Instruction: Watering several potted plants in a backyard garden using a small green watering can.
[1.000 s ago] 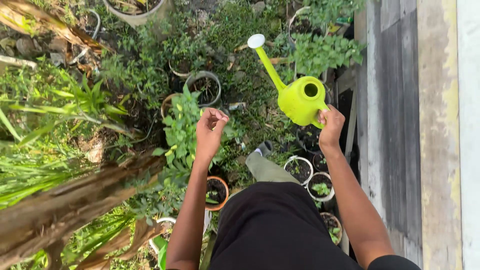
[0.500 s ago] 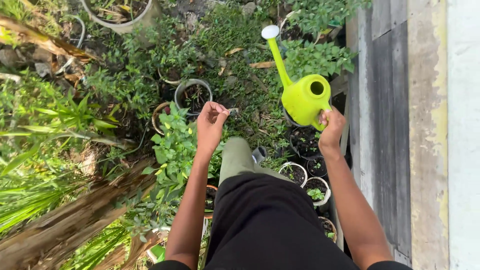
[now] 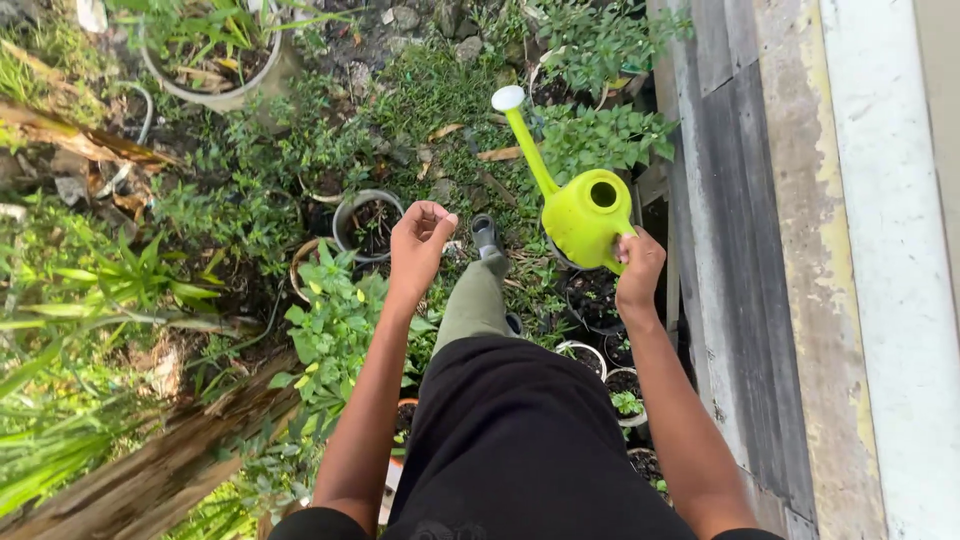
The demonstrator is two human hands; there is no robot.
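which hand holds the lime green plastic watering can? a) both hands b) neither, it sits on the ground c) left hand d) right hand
d: the right hand grips the handle of the lime green plastic watering can, its spout with the white rose pointing away, while the left hand is loosely curled, apart from the can and with nothing visibly in it.

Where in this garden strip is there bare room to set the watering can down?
The grey board walkway right of the watering can is bare. A small weedy patch lies ahead of the raised shoe. Crowded: small pots under the right hand, and leafy plants beneath the left hand.
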